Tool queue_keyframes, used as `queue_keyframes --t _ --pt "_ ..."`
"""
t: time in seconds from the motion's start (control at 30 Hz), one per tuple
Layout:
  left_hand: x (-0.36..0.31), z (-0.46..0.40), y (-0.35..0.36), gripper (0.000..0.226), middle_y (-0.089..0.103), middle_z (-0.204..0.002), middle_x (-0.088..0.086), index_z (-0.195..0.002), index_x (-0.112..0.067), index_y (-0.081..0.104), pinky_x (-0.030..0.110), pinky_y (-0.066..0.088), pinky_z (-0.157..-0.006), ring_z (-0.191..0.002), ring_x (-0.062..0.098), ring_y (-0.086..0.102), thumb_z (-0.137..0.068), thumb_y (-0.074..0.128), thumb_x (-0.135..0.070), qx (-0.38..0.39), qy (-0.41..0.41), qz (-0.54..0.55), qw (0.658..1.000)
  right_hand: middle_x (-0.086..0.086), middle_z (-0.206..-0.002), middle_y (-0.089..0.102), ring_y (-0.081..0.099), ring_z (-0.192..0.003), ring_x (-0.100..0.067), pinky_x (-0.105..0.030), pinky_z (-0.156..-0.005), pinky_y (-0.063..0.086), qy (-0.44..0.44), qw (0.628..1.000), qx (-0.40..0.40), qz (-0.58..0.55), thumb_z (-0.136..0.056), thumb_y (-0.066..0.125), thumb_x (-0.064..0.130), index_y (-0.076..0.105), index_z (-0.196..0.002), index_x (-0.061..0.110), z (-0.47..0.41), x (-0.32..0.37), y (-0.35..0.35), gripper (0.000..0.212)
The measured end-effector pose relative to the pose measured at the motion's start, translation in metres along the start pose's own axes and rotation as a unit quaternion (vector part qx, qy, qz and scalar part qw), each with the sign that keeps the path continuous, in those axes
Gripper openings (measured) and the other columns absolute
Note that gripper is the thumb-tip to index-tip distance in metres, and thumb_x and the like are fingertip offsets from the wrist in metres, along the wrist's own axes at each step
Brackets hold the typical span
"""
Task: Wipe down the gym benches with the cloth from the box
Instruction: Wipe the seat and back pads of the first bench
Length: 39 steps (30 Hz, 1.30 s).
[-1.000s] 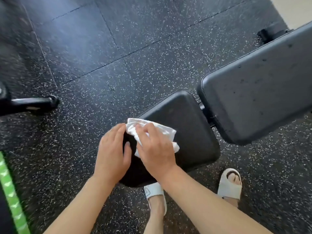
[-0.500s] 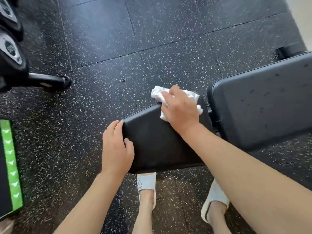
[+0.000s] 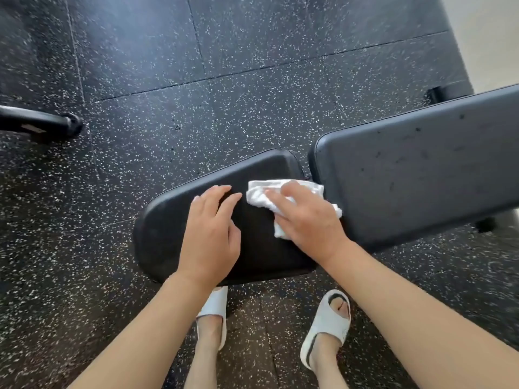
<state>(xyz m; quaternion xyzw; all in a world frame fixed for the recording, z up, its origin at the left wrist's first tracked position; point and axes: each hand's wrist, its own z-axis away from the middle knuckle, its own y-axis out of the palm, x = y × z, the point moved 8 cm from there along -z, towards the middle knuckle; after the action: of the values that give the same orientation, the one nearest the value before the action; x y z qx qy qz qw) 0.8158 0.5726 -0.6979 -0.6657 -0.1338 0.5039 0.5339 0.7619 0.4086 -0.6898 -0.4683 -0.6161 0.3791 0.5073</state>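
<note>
The right hand [image 3: 309,223] lies on top of the white cloth [image 3: 262,196] and presses it flat on the black seat [image 3: 261,254]. Its fingers are nearly straight and close together on the cloth. The cloth is bunched up and sits at the right end of the seat, just beside the gap before the back pad [image 3: 421,175].

The left hand [image 3: 209,240] rests on the seat, just left of the cloth. Its fingers are straight and a little apart, and they hold nothing.

The back pad is big and dark and runs off to the right. It has small dark marks on it.

The floor [image 3: 252,80] is black with white specks. Two feet in white sandals [image 3: 327,327] stand near the seat. A black bar [image 3: 42,124] lies on the floor far to the left.
</note>
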Motion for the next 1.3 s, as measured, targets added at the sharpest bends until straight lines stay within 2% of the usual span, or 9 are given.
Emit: queue_keyframes --t 0.1,0.27,0.43,0.53,0.7,0.83,0.93,1.13,1.3 --pt "-0.041 -0.016 0.019 0.051 0.056 -0.143 0.019 -0.134 0.001 0.064 0.062 0.040 -0.112 -0.133 0.042 0.052 -0.084 0.062 0.010 -0.003 0.031 0.021 0.999 -0.003 -0.101 0.060 0.061 -0.077 -0.023 -0.032 -0.048 0.049 0.097 0.995 -0.035 -0.009 -0.092 0.068 0.016 0.072 -0.121 0.020 -0.014 -0.052 -0.030 0.030" --pt "-0.096 -0.057 0.044 0.052 0.056 -0.145 0.018 -0.134 -0.002 0.064 0.060 0.039 -0.112 -0.135 0.040 0.050 -0.082 0.058 0.005 0.004 0.074 0.029 0.997 0.002 -0.105 0.052 0.055 -0.079 -0.016 -0.024 -0.051 0.041 0.127 0.989 -0.070 -0.032 -0.097 0.062 0.023 0.061 -0.126 0.020 0.007 -0.081 -0.064 0.030" --pt "-0.107 -0.077 0.076 0.062 0.049 -0.155 0.009 -0.146 -0.010 0.054 0.059 0.020 -0.127 -0.151 0.031 0.037 -0.084 0.057 -0.005 0.015 0.036 -0.053 0.998 -0.004 -0.108 0.054 0.056 -0.083 -0.023 -0.033 -0.059 0.054 0.137 0.990 0.021 0.003 -0.090 0.071 0.017 0.065 -0.119 0.016 0.079 -0.084 -0.045 0.030" --pt "-0.102 -0.069 0.090 0.059 0.048 -0.157 0.008 -0.149 -0.008 0.051 0.057 0.012 -0.130 -0.157 0.029 0.029 -0.090 0.050 -0.008 0.012 0.046 -0.083 0.995 -0.003 -0.110 0.056 0.057 -0.084 -0.023 -0.035 -0.062 0.054 0.111 0.993 0.039 0.021 -0.092 0.066 0.019 0.068 -0.119 0.017 0.096 -0.082 -0.031 0.028" --pt "-0.100 -0.069 0.091 0.060 0.047 -0.158 0.006 -0.149 -0.008 0.049 0.052 0.007 -0.131 -0.158 0.026 0.027 -0.090 0.041 -0.014 -0.003 0.019 -0.058 0.998 -0.005 -0.100 0.063 0.062 -0.080 -0.022 -0.034 -0.055 0.052 0.099 0.994 -0.017 0.049 -0.091 0.067 0.022 0.073 -0.106 0.017 0.020 -0.101 -0.024 0.017" --pt "-0.103 -0.070 0.089 0.049 0.044 -0.160 0.010 -0.138 -0.006 0.056 0.053 0.007 -0.131 -0.158 0.029 0.026 -0.090 0.050 -0.013 0.000 0.023 -0.073 0.997 -0.009 -0.105 0.061 0.061 -0.087 -0.026 -0.035 -0.050 0.043 0.135 0.990 -0.002 0.044 -0.089 0.067 0.021 0.070 -0.101 0.013 -0.058 -0.118 -0.011 0.015" --pt "-0.104 -0.071 0.091 0.046 0.046 -0.159 0.012 -0.132 -0.008 0.062 0.057 0.010 -0.130 -0.157 0.031 0.027 -0.089 0.048 -0.017 0.004 0.031 -0.095 0.995 -0.009 -0.106 0.058 0.058 -0.086 -0.027 -0.035 -0.053 0.036 0.150 0.988 0.008 0.027 -0.089 0.063 0.021 0.069 -0.101 0.013 -0.069 -0.123 -0.011 0.016" --pt "-0.105 -0.070 0.095 0.033 0.047 -0.155 0.014 -0.108 -0.015 0.069 0.060 0.013 -0.128 -0.156 0.033 0.028 -0.086 0.045 -0.017 -0.005 0.059 -0.127 0.990 -0.007 -0.106 0.062 0.059 -0.085 -0.026 -0.037 -0.062 0.054 0.088 0.996 0.000 -0.005 -0.090 0.065 0.017 0.070 -0.127 0.018 0.051 -0.099 -0.034 0.037" --pt "-0.105 -0.069 0.096 0.030 0.047 -0.155 0.014 -0.104 -0.019 0.071 0.060 0.014 -0.128 -0.156 0.034 0.029 -0.088 0.046 -0.018 -0.016 0.062 -0.141 0.988 -0.003 -0.101 0.059 0.058 -0.079 -0.021 -0.033 -0.060 0.053 0.053 0.998 0.024 -0.016 -0.093 0.066 0.018 0.071 -0.123 0.019 0.113 -0.098 -0.039 0.031"
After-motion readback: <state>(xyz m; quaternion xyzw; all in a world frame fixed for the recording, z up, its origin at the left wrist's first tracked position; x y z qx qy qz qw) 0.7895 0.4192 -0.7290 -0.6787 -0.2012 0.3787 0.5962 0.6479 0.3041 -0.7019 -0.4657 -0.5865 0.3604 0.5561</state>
